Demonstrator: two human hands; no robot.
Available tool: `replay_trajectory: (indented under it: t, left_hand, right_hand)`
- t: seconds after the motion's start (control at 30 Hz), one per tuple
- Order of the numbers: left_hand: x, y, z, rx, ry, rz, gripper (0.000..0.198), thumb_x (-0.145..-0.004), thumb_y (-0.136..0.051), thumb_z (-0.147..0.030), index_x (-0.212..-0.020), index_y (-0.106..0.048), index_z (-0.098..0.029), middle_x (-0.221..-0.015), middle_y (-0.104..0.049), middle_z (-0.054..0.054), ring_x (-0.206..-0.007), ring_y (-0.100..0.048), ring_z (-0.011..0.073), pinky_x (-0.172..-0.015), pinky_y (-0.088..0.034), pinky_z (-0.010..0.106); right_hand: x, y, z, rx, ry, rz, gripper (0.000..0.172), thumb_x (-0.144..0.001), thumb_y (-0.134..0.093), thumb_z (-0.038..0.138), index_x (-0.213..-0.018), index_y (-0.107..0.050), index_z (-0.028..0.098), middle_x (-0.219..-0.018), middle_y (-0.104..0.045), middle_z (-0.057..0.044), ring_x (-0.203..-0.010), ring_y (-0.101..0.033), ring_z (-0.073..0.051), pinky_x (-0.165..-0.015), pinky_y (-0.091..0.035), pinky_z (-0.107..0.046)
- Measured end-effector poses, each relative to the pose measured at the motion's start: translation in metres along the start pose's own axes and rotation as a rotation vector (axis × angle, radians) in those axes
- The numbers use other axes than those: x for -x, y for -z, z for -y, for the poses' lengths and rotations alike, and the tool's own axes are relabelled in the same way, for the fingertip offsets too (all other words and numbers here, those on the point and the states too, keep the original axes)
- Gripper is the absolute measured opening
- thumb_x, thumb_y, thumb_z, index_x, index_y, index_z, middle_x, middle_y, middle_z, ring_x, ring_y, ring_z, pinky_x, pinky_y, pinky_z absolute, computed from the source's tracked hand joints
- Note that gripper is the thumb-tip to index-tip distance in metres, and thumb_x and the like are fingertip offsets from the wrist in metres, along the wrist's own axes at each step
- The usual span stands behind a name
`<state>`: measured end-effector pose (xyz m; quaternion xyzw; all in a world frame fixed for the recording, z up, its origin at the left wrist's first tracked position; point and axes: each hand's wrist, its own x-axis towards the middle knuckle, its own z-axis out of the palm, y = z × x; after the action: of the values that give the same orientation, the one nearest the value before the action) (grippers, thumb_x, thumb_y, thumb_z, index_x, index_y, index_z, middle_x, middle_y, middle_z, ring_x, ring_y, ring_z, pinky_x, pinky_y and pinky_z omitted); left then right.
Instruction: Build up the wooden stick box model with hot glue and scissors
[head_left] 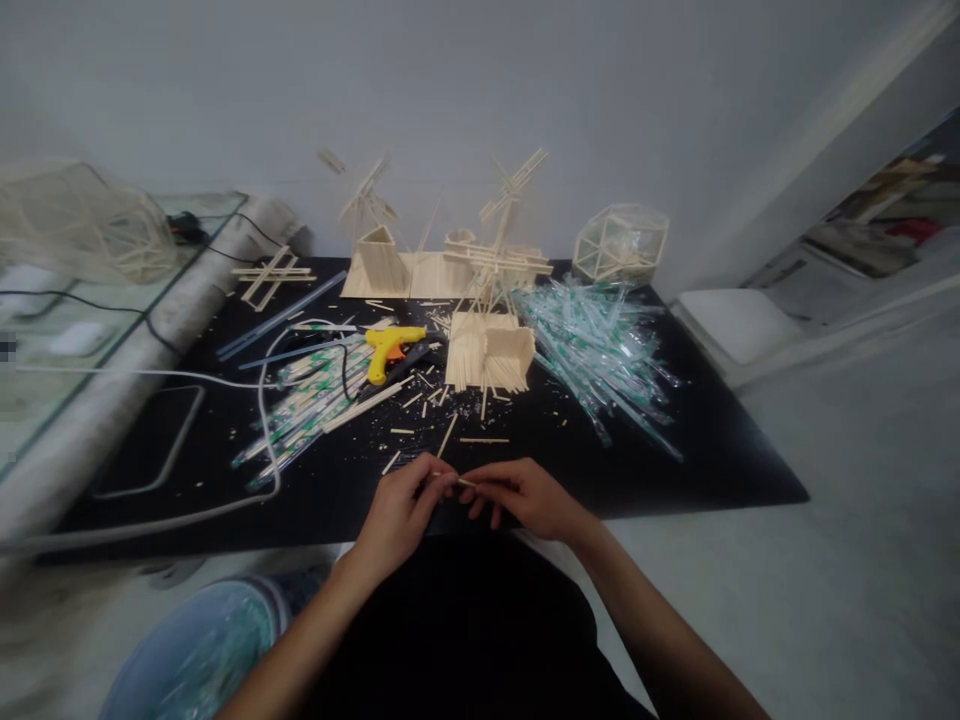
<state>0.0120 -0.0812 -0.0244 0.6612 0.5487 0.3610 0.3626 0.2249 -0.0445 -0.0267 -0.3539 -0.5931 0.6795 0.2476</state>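
Head view, nearest first: a dark garment covers the lap at the bottom edge. Beside the left forearm sits a blurred, bluish see-through bag (195,640) whose contents I cannot make out. Just beyond the lap, the left hand (401,508) and the right hand (529,497) meet over the near edge of a black floor mat (712,450). Both are closed in a pinch on one thin pale wooden stick (459,482), which lies roughly level between the fingertips. The fingers hide most of its length, so I cannot tell whether it is whole, cut or glued.

A stick this slender could snap if the two pinches bend against each other. It could also slip free and be lost among the short wooden offcuts (450,432) scattered just ahead, which look much like it.

Farther on lie a yellow hot-glue gun (390,348), a heap of paper-wrapped sticks printed green and white (311,405), a squat block built of pale sticks (489,352) and a pile of clear plastic sleeves (600,345). Whether the glue gun is hot cannot be seen, but its tip lies close to loose wood.

Against the wall stand pale stick windmill models (450,255) and a faceted stick ball (621,243). Another stick frame at far left is smeared by blur.
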Motion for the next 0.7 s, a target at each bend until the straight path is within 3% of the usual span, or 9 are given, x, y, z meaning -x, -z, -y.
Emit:
replay_trajectory:
  t: [0.13, 0.37, 0.7]
  left_hand:
    - [0.0008, 0.0003, 0.0008, 0.018, -0.013, 0.003, 0.021, -0.098, -0.060, -0.037, -0.091, -0.071, -0.020, -0.076, -0.071, -0.001, -0.069, -0.064, 0.0130, -0.065, -0.045, 0.022]
    - [0.0052, 0.0035, 0.0024, 0.000, -0.091, 0.143, 0.021, -0.099, -0.060, -0.036, -0.092, -0.073, -0.020, -0.080, -0.073, 0.001, -0.071, -0.065, 0.0131, -0.064, -0.046, 0.022]
    - [0.0068, 0.0021, 0.0019, 0.032, -0.087, 0.155, 0.019, -0.099, -0.060, -0.034, -0.094, -0.073, -0.021, -0.080, -0.074, 0.000, -0.072, -0.067, 0.0137, -0.066, -0.048, 0.023]
  right_hand:
    - [-0.0031, 0.0031, -0.0014, -0.073, -0.035, -0.010, 0.036, -0.086, -0.075, 0.047, -0.103, -0.078, 0.015, -0.082, -0.075, -0.006, -0.067, -0.071, -0.015, -0.052, -0.055, -0.023]
    - [-0.0003, -0.0005, 0.0046, 0.037, -0.056, -0.055, 0.034, -0.082, -0.078, 0.048, -0.084, -0.078, 0.015, -0.063, -0.069, -0.001, -0.052, -0.063, -0.011, -0.048, -0.052, -0.021]
    - [-0.0005, -0.0026, -0.0006, 0.036, -0.036, -0.094, 0.038, -0.076, -0.083, 0.052, -0.079, -0.077, 0.015, -0.061, -0.069, -0.001, -0.050, -0.062, -0.011, -0.047, -0.051, -0.021]
